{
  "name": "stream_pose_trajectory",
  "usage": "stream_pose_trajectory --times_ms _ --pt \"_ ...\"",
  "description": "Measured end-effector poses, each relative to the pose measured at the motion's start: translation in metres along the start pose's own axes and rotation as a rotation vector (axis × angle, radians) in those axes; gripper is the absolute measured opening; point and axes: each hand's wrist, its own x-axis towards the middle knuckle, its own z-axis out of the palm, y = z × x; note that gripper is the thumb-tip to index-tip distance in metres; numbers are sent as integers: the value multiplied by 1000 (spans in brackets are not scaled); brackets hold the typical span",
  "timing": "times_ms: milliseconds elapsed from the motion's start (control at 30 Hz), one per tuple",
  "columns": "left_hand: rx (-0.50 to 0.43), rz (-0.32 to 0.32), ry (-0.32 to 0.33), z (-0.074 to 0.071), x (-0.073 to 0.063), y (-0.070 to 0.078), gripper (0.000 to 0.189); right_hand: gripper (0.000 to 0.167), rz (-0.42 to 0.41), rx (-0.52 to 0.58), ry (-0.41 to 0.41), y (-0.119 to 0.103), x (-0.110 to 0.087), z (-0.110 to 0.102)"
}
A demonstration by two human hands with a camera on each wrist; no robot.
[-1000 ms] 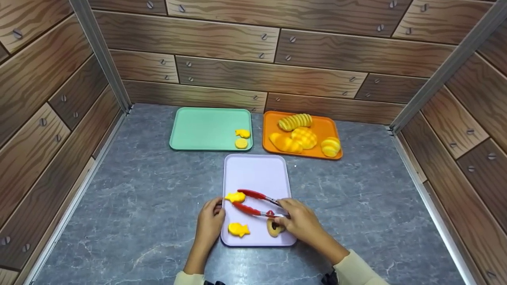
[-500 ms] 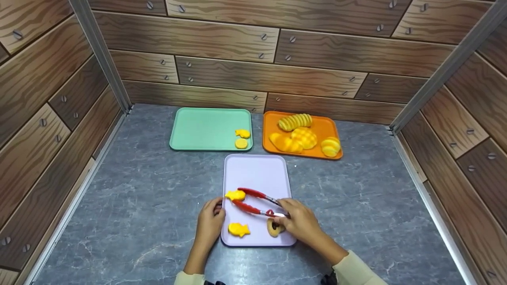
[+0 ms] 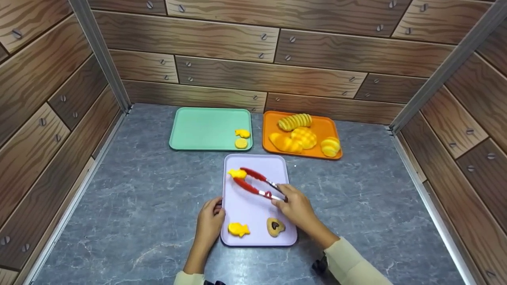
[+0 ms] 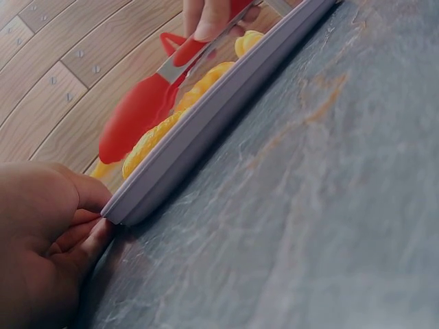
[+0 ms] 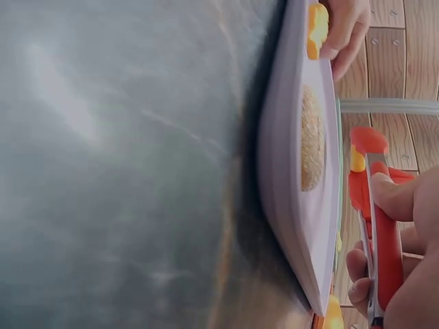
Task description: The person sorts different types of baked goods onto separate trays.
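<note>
My left hand [image 3: 210,221] pinches the left rim of the lilac tray [image 3: 257,213] between thumb and fingers, as the left wrist view shows. Above this tray, my right hand [image 3: 299,208] holds red-and-metal tongs [image 3: 245,185]. Between the tongs' red tips is a yellow fish-shaped piece [image 3: 237,173], which appears yellow [image 5: 357,161] in the right wrist view too. Another yellow fish-shaped piece [image 3: 237,229] lies at the tray's near left. Near its right corner rests a heart-shaped cookie [image 3: 281,227] with a dark heart centre.
Behind on the left stands a green tray [image 3: 206,128] with a yellow fish-shaped piece [image 3: 243,133] and a round yellow piece [image 3: 241,143]. An orange tray [image 3: 323,123] at the back right bears several bread-like pieces [image 3: 304,137]. Wood-patterned walls [image 3: 222,43] enclose the grey tabletop [image 3: 150,190].
The right hand has moved the tongs and the fish-shaped piece up and away over the lilac tray, uncovering the heart-shaped cookie. The left hand has stayed at the rim.
</note>
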Motion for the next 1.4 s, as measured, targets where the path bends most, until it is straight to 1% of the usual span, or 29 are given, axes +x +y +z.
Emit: stream_pose_trajectory --times_ms 200,367,433,600,767,967,1133,1233,1400 --pt "15 17 9 1 1 0 33 45 24 12 68 -2 25 5" --pt "1 13 11 1 1 -1 33 43 76 -1 75 -5 45 10" --pt "-6 13 7 1 1 -1 33 44 85 -10 76 -7 53 12" --pt "-9 7 -6 0 1 -1 34 44 75 -38 86 -11 71 20" --pt "-16 5 -2 -1 0 -2 34 44 71 -74 68 -20 90 27" --pt "-14 6 8 -1 0 -2 33 49 69 -165 19 -27 109 40" --pt "-28 8 0 0 1 -2 34 48 60 -217 12 -30 119 50" --pt "-26 11 4 0 1 -1 34 49 62 -224 11 -31 124 54" --pt "-10 -7 2 -1 2 -2 34 49 88 -222 -1 -34 129 58"
